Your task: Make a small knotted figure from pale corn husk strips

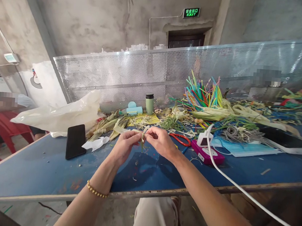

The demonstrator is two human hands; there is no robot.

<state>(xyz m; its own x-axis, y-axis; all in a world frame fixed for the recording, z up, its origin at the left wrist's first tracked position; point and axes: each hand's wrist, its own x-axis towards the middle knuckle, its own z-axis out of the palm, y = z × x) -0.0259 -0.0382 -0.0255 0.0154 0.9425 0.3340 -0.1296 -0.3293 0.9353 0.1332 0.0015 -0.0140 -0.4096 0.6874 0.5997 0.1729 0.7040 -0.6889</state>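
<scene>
Just above the blue table, my left hand (128, 142) and my right hand (159, 141) meet at a small piece of pale corn husk (143, 132). Both hands pinch it between thumb and forefinger, and fingers hide part of it. A greenish end hangs down below the fingertips, while a pale strip sticks out to the left. Behind my left hand lies a bundle of dried corn husks (106, 126). Red-handled scissors (181, 139) rest just beyond my right hand.
A black phone (76, 142) and a white paper scrap (96, 143) lie left. To the right are a magenta box (206, 154) with a white cable (229, 182), a blue mask (250, 149) and colourful pipe cleaners (205, 93). A green bottle (149, 104) stands before the perforated metal screen (112, 75).
</scene>
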